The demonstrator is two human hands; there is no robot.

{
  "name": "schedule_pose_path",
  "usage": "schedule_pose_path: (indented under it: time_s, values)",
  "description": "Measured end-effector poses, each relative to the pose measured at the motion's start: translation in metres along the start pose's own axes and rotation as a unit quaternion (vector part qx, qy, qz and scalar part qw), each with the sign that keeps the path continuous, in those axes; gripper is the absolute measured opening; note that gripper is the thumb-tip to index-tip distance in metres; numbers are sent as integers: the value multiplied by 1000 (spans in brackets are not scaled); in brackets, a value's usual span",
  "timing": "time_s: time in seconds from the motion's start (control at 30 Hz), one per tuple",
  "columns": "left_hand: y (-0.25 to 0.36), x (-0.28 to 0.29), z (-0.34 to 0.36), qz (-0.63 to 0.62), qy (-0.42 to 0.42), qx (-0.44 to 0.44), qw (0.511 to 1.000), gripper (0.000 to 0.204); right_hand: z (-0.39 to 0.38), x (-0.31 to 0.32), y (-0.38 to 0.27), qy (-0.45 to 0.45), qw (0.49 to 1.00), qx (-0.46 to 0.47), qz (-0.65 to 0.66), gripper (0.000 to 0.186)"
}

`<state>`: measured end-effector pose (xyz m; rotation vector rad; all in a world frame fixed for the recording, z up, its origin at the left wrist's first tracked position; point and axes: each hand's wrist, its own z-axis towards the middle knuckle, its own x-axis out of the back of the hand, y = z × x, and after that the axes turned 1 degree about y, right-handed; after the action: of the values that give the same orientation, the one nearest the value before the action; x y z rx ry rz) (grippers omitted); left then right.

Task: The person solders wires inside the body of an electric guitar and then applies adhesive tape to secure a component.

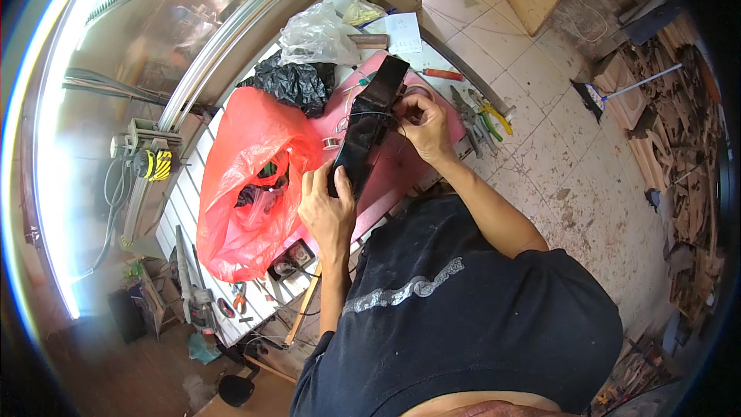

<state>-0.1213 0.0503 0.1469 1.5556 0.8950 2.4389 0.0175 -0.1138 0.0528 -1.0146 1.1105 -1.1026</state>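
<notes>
A long, narrow black casing lies slantwise over a pink mat. My left hand is closed around its near end, thumb on top. At the casing's middle, my right hand has its thumb and fingertips pinched together beside a thin, light wire that loops over the casing. What sits between those fingertips is too small to make out. A small spool of silvery wire stands left of the casing. Just left of my left hand is an open red plastic bag with dark things inside.
A black plastic bag and a clear plastic bag lie at the table's far side. To the right are an orange-handled screwdriver and several pliers. A machine rail runs along the left. Orange-handled pliers lie near the front edge.
</notes>
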Motion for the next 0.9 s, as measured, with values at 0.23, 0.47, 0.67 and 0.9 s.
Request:
schedule_pose_path:
  time_s: [0.23,0.47,0.67,0.9]
  values:
    - [-2,-1,0,0,-1,-5,1000,22,-2,2,-9,-21,999,-45,-4,13]
    - [-4,-1,1,-2,-2,-3,1000,23,-3,-1,-13,-9,998,-17,-53,12]
    - [1,-2,-1,26,1,-8,1000,22,-8,-5,-10,24,995,13,-91,14]
    - [-2,-4,0,16,1,-8,1000,24,-5,-6,-13,31,979,119,-164,18]
